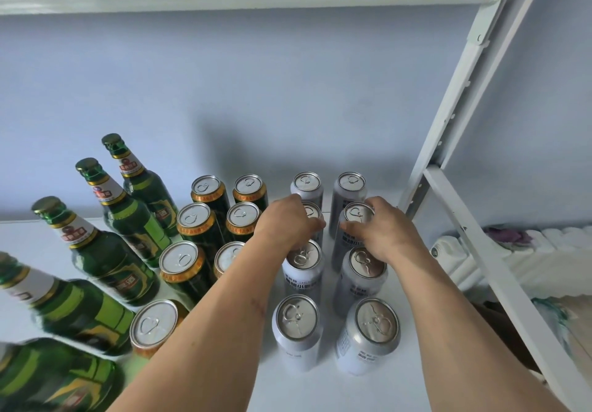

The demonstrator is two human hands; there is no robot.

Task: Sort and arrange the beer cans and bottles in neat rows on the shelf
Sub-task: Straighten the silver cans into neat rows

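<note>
You look down at a white shelf (320,389) lined with drinks. Green beer bottles (125,210) stand in a row running from the lower left toward the centre left of the frame. Beside them, in the middle, green cans with orange rims (192,222) form two rows. Right of centre, silver cans (296,331) form two more rows. Your left hand (285,222) curls its fingers round a silver can (312,213) second from the back, mostly hidden by the hand. Your right hand (381,229) grips the neighbouring silver can (357,216) at its top. A white shelf post (455,117) rises at the right.
</note>
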